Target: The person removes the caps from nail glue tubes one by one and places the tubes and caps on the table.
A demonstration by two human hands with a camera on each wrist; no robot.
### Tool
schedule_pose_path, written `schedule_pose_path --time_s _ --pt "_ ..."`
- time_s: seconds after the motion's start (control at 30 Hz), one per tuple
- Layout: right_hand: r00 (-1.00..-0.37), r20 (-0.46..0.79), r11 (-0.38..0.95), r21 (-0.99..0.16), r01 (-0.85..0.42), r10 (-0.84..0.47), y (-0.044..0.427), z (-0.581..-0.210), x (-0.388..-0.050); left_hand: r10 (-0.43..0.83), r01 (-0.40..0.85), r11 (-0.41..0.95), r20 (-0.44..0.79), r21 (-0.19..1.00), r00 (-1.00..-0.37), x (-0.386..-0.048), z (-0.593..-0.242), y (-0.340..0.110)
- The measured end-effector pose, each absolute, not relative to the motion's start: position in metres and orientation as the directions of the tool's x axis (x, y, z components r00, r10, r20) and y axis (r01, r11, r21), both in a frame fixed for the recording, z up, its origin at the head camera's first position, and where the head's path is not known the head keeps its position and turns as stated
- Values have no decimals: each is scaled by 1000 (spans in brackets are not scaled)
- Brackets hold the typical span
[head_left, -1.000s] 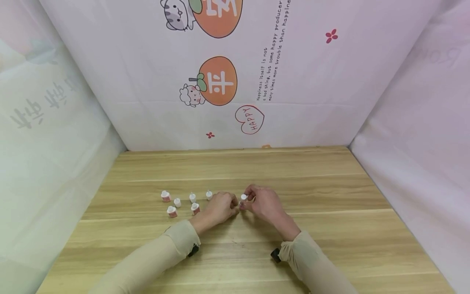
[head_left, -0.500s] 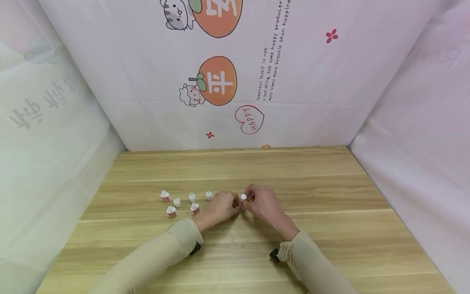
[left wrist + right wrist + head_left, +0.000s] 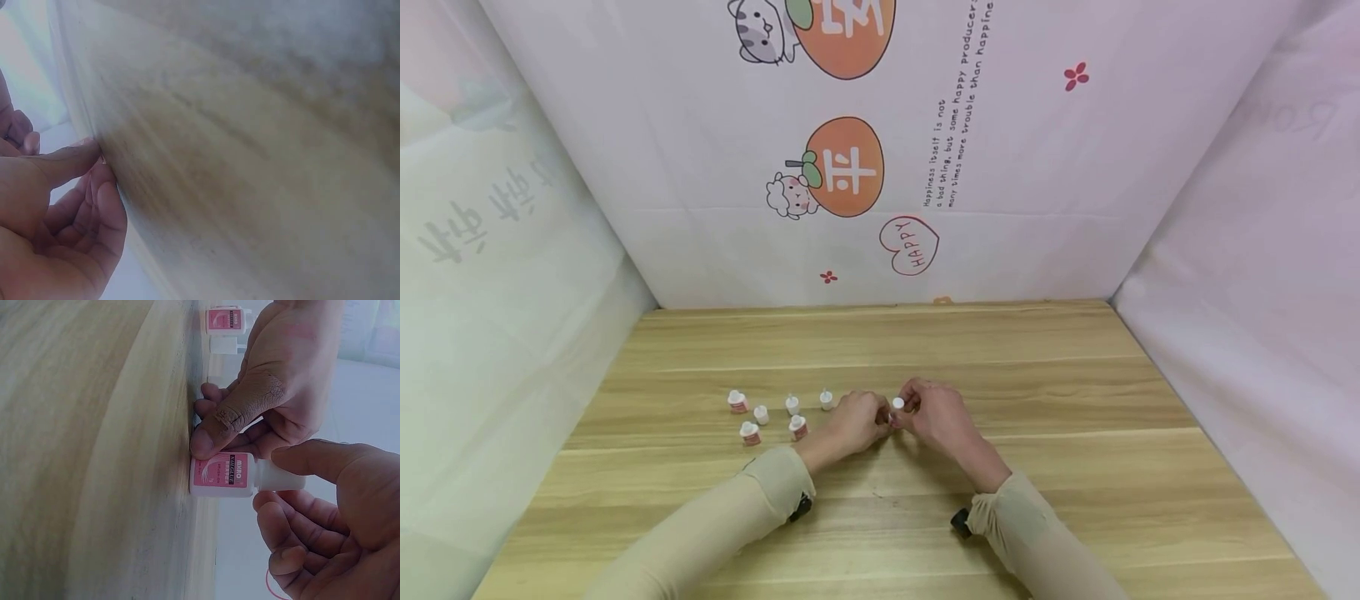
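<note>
A small nail glue bottle [image 3: 222, 475] with a pink label stands upright on the wooden table. My left hand [image 3: 853, 421] grips the bottle's body near its base, thumb against the label in the right wrist view. The bottle's white cap [image 3: 279, 477] is pinched between thumb and fingers of my right hand [image 3: 943, 417]. In the left wrist view the left fingertips [image 3: 100, 181] meet at the table surface, and the bottle is mostly hidden there.
Left of my hands stand three more pink-labelled bottles [image 3: 798, 427]. Three loose white caps [image 3: 792, 405] sit among them, some with a thin stem pointing up. White printed cloth [image 3: 1000, 250] walls the table [image 3: 880, 533] at the back and both sides.
My left hand has moved slightly right, from beside the bottle to gripping its body. The right hand stays at the cap with little visible movement.
</note>
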State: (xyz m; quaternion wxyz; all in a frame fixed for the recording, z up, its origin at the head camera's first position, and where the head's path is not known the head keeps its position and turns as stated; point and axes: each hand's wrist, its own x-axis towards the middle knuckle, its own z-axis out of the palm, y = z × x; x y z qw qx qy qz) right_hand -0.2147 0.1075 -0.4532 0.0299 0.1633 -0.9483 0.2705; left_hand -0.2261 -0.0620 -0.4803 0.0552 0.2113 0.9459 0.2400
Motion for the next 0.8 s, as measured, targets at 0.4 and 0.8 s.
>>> schedule_pose_path --time_s 0.4,0.8 --pt "-939 142 803 -489 -341 -312 108 -453 -216 435 396 777 36 490 -899 -226 -481 -62" --pt "-941 141 796 -505 -335 -307 108 -454 -217 441 401 772 40 493 -897 -227 -483 -64"
